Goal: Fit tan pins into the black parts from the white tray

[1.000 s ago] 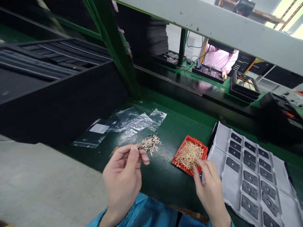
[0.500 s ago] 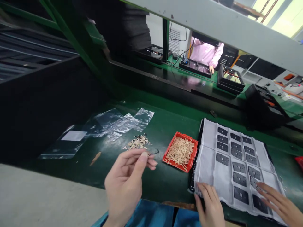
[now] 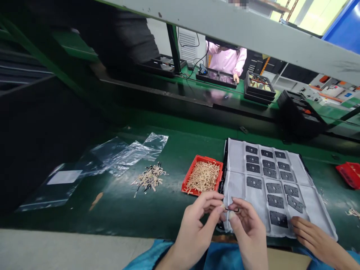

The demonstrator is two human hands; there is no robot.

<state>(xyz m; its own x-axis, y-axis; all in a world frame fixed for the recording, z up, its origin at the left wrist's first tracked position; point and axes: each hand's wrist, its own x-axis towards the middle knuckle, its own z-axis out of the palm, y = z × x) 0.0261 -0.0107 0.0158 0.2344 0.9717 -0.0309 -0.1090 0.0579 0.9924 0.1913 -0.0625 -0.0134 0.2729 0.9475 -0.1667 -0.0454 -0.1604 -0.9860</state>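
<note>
My left hand (image 3: 198,227) and my right hand (image 3: 247,228) meet at the near edge of the green belt, fingertips pinched together on a small black part (image 3: 234,210). They hover over the near left corner of a white sheet (image 3: 239,187) that carries rows of flat black parts (image 3: 270,172). A red tray (image 3: 188,179) heaped with thin tan strips sits just beyond my left hand. A loose pile of tan and black strips (image 3: 149,178) lies further left.
Another person's hand (image 3: 317,240) rests on the sheet's near right corner. Clear plastic bags (image 3: 123,152) lie at the left. A second red tray (image 3: 350,173) is at the far right. Across the line a person in pink (image 3: 226,60) works at black trays (image 3: 257,88).
My left hand has carried its small black part rightward from the loose pile to my right hand, which lifted off the sheet's corner to pinch it too. The view has swung right.
</note>
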